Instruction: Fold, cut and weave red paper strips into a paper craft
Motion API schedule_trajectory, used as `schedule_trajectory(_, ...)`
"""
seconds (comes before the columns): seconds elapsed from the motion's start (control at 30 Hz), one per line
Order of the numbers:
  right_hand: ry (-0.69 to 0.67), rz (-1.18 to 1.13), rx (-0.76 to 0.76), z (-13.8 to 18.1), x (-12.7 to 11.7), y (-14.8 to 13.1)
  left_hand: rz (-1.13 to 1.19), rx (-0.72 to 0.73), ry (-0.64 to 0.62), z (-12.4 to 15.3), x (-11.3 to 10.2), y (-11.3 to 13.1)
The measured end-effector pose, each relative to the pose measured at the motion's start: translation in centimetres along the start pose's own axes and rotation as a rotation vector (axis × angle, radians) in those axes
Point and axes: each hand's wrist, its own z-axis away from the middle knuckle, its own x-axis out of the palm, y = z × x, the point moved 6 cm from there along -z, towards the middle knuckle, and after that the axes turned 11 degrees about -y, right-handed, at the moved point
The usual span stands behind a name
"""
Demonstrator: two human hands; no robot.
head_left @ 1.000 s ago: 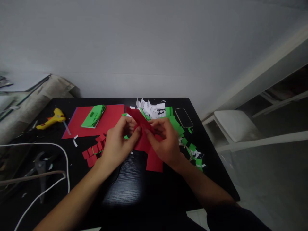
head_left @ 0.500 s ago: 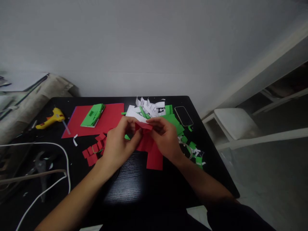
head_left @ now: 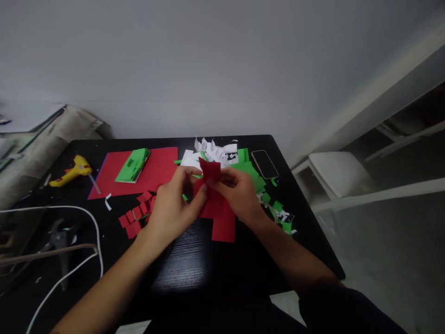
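Observation:
Between my hands, over the middle of the table, a small piece of red paper (head_left: 212, 171) stands up with a crease in it. My left hand (head_left: 177, 195) pinches its lower left side with thumb and finger. On the other side, my right hand (head_left: 238, 192) grips it, the thumb pressed near the crease. Beneath them lie larger red paper strips (head_left: 223, 225), one pointing toward me. Small red paper squares (head_left: 134, 215) are scattered to the left of my left hand. Behind my hands sits a heap of white paper scraps (head_left: 215, 150).
On the black table (head_left: 181, 278) are a yellow glue gun (head_left: 74, 171), a red sheet (head_left: 160, 169) bearing folded green paper (head_left: 134, 165), a phone (head_left: 264, 164), green paper (head_left: 250, 171) and pliers (head_left: 60, 241). A white cable (head_left: 93, 222) loops at left. A white stool (head_left: 337, 174) stands right.
The red paper between my fingers has turned from lying nearly flat to standing upright, its creased end now pointing up. Both hands stay in nearly the same place.

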Motion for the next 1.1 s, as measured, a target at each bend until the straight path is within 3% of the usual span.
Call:
schedule_trajectory(0.37,-0.023,-0.030,0.014,-0.2,0.1,0.4,-0.088,-0.009,0.057,0.0,-0.5,-0.4)
schedule_trajectory(0.6,-0.050,0.006,0.042,-0.2,0.2,0.4,0.042,-0.043,0.045,-0.3,-0.4,-1.0)
schedule_trajectory(1.1,-0.064,-0.025,0.047,-0.4,0.0,0.7,0.053,-0.057,0.031,-0.4,-0.6,-0.9)
